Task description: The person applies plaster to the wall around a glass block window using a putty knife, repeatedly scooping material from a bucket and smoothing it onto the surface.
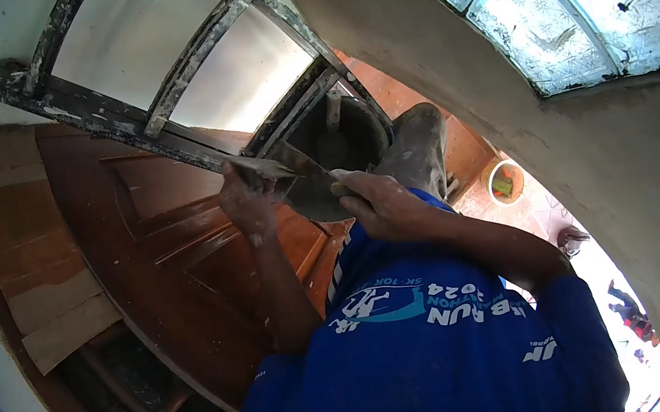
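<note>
My left hand [248, 201] is closed around a flat trowel [263, 167], seen nearly edge-on and smeared with grey. In my right hand [381, 203] is a putty knife [306, 162], its thin metal blade pointing up and left toward the trowel. The two tools meet or overlap in front of my chest. Just beyond them, a dark bucket [377, 135] sits beside the ladder, with a pale handle [333, 109] standing up inside it. My fingers partly hide both tools' grips.
A paint-spattered ladder [197, 59] rises ahead on the left. Below lies a brown panelled door [165, 188]. A grey plastered wall [451, 43] with glass blocks [535, 9] curves along the right. Lower right, a pale bucket [504, 182] stands on the floor, and a person [632, 314] is farther off.
</note>
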The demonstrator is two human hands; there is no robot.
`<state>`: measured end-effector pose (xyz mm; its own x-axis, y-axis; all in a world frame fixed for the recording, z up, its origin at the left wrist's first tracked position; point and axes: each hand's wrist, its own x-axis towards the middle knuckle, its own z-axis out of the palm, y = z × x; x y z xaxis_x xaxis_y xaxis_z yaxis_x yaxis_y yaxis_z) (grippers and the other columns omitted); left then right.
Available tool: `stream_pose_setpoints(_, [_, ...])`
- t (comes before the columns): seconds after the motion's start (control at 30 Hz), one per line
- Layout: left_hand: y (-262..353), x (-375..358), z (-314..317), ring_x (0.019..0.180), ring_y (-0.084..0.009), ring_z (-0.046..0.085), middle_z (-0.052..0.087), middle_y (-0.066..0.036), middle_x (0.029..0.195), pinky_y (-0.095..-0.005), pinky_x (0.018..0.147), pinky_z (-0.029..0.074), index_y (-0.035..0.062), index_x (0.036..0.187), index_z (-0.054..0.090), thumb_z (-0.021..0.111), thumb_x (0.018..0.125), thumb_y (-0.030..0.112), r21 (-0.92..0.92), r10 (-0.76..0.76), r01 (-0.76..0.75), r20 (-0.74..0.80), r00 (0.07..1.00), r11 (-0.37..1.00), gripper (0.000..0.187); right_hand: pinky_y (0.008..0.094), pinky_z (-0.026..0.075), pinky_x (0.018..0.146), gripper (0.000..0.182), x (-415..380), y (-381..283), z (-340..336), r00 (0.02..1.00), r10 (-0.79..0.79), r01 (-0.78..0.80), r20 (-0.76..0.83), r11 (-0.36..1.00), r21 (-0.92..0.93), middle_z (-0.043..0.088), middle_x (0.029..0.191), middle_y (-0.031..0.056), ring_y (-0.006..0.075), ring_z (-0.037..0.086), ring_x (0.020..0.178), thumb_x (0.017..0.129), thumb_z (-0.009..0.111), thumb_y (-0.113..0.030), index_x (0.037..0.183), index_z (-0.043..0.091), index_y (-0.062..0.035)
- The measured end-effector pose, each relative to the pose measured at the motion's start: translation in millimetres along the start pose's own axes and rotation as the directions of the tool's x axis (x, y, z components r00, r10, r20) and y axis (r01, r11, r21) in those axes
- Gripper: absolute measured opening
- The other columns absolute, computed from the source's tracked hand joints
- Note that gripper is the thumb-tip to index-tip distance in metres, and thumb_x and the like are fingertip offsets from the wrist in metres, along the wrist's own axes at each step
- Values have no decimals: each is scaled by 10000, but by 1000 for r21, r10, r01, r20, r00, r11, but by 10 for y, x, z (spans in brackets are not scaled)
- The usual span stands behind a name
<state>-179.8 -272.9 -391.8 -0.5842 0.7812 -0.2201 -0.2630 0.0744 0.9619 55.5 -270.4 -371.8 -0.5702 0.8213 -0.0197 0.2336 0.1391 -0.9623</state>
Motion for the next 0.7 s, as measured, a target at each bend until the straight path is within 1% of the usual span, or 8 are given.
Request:
stream_pose_setpoints(0.1, [220,-60,130,615,-150,567,593,-57,775,-280,531,466,-11,950,619,506,998,461,46,158,-153,-155,975,987,487,485,487,883,300,127,695,113,930,287,-258,231,955,-148,618,1083,299,427,604,1056,957,492,-193,1165,576,6])
stream_pose_setpoints(0.2, [347,51,-302,746,-152,622,638,-79,953,-314,571,500,0,1132,609,489,1012,418,-48,82,-74,180,980,996,451,493,489,833,306,256,1104,243,898,398,-320,187,883,-344,630,1019,301,419,621,1015,948,470,-207,1134,575,12])
stream_pose_setpoints(0.27, [-41,264,-742,762,-159,627,639,-88,964,-307,597,506,-11,1152,600,473,1019,412,306,243,-267,113,963,914,461,488,493,874,328,374,650,7,810,506,-403,297,848,-346,620,1079,302,437,622,1002,929,482,-196,1161,583,11])
stream_pose_setpoints(0.47, [-312,284,-841,754,-167,623,641,-88,863,-311,608,496,-26,1084,636,465,1028,343,460,236,-353,293,926,814,411,451,504,869,373,219,282,-122,981,162,-156,108,986,-63,633,1055,278,411,631,1008,935,529,-171,1270,536,-7])
stream_pose_setpoints(0.53, [-460,328,-846,713,-172,610,640,-98,827,-321,583,485,-37,1107,627,466,1028,265,559,407,-562,387,827,610,351,435,507,865,417,168,-31,-127,994,72,-70,80,997,-16,634,1055,267,403,633,1014,938,545,-165,1324,504,-14])
stream_pose_setpoints(0.57, [-469,305,-746,675,-175,600,642,-108,819,-329,559,477,-46,1144,610,467,1028,201,628,550,-721,507,664,291,308,438,504,873,416,166,-241,-122,996,45,-45,76,999,-4,631,1068,268,409,627,1023,937,552,-162,1320,502,-9])
stream_pose_setpoints(0.63, [-416,235,-554,644,-186,599,647,-122,810,-336,546,474,-57,1170,592,469,1026,141,646,532,-703,499,684,299,273,447,496,893,413,127,-366,38,999,-8,7,42,1000,15,623,1091,271,423,612,1046,938,556,-164,1314,501,-4])
stream_pose_setpoints(0.7, [-350,163,-419,656,-199,615,652,-124,806,-335,565,482,-58,1147,592,474,1024,156,527,296,-425,315,902,736,274,458,485,917,407,76,-195,299,998,-60,60,-17,998,30,613,1111,276,439,592,1073,942,551,-172,1309,500,-2])
